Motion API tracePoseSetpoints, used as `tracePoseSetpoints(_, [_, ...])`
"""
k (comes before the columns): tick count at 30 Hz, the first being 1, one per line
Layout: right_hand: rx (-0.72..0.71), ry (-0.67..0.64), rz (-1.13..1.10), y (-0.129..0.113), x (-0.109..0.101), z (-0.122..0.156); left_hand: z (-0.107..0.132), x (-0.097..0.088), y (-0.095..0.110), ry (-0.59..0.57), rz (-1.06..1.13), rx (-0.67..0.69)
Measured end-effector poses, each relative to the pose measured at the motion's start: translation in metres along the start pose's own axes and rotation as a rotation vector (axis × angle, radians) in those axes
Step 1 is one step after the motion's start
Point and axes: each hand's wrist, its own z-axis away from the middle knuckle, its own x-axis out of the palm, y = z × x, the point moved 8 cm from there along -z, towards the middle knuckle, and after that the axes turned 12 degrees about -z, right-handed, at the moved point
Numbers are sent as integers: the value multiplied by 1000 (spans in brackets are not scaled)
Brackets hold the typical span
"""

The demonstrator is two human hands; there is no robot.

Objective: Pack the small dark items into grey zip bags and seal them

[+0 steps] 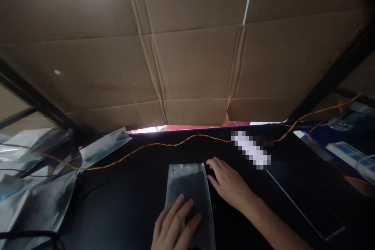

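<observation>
A clear, frosted plastic bag point(190, 179) lies flat on the black tabletop point(123, 203) in front of me. My left hand point(175, 226) rests on its lower part, palm down with the fingers spread. Beside the bag's upper right corner is my right hand point(230, 183), its fingers slightly bent and the thumb apart from them. Whether its fingertips touch the bag's edge I cannot tell. Nothing shows in its grasp. Part of the bag's near end is hidden under my left hand and runs out of view.
Several plastic bags point(43, 199) lie at the left. A twisted red-yellow wire point(158, 144) crosses the table's back. On the right are a dark flat panel with a light edge point(304, 199) and a white power strip point(348, 154). Cardboard point(193, 62) stands behind, between dark frame bars.
</observation>
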Motion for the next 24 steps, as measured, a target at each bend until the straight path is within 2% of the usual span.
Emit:
tracePoseSetpoints(3, [138,-17,-101,-13,0,26,-8,15,-8,-41,-114,8])
tracePoseSetpoints(7, [359,6,-339,-21,18,44,-16,27,-4,-69,-163,70])
tracePoseSetpoints(11, [379,82,-455,-30,27,32,-15,28,-2,-100,-161,84])
tracePoseSetpoints(14, [362,137,-481,-21,17,27,-6,29,-17,-172,-190,54])
tracePoseSetpoints(16, [376,191,-472,-1,3,32,5,28,-36,-204,-222,39])
tracePoseSetpoints(18, [395,241,-455,25,-11,42,20,25,-63,-223,-231,16])
tracePoseSetpoints(21, [417,282,-424,56,-27,58,49,23,-117,-294,-183,-30])
tracePoseSetpoints(24, [418,457,-383,62,-46,71,81,20,-173,-368,-142,-93])
